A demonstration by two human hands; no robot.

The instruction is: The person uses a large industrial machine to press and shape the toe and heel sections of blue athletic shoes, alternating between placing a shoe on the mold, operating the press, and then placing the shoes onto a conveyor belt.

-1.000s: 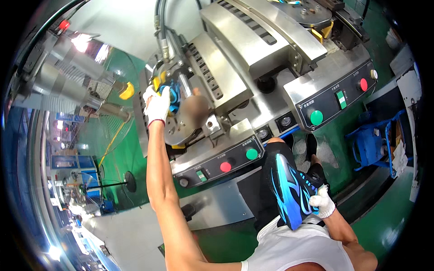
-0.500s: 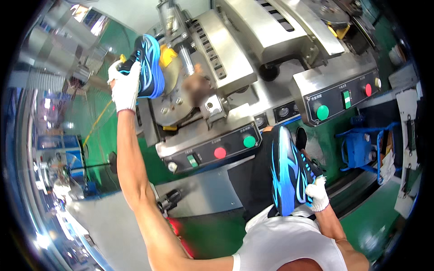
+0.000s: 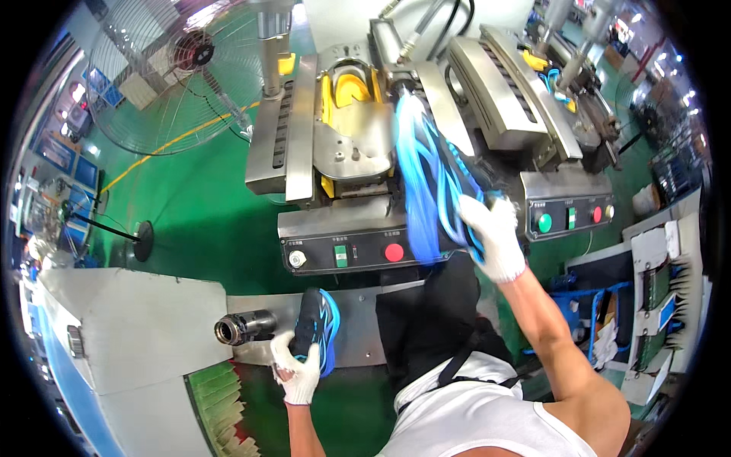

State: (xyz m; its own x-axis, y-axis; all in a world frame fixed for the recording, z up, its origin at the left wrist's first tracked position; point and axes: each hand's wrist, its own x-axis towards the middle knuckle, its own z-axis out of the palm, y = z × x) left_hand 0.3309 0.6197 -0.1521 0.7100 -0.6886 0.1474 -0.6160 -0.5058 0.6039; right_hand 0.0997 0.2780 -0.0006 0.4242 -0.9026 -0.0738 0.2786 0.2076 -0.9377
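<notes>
Running shoe (image 3: 432, 171), black with bright blue streaks, has come up from my thigh to the right of the press plate (image 3: 365, 166), gripped near its collar in my right hand (image 3: 493, 240). The second shoe (image 3: 320, 327) is off that press, so its yellow form (image 3: 352, 90) stands bare; it's now by the steel ledge (image 3: 356, 327). My left hand (image 3: 298, 369) curves at its opening; whether those fingers grip, I can't tell. A pipe stub (image 3: 245, 326) crowds them; open green floor (image 3: 198, 236) lies beyond. Steel housing (image 3: 487, 91) edges the raised shoe's right.
</notes>
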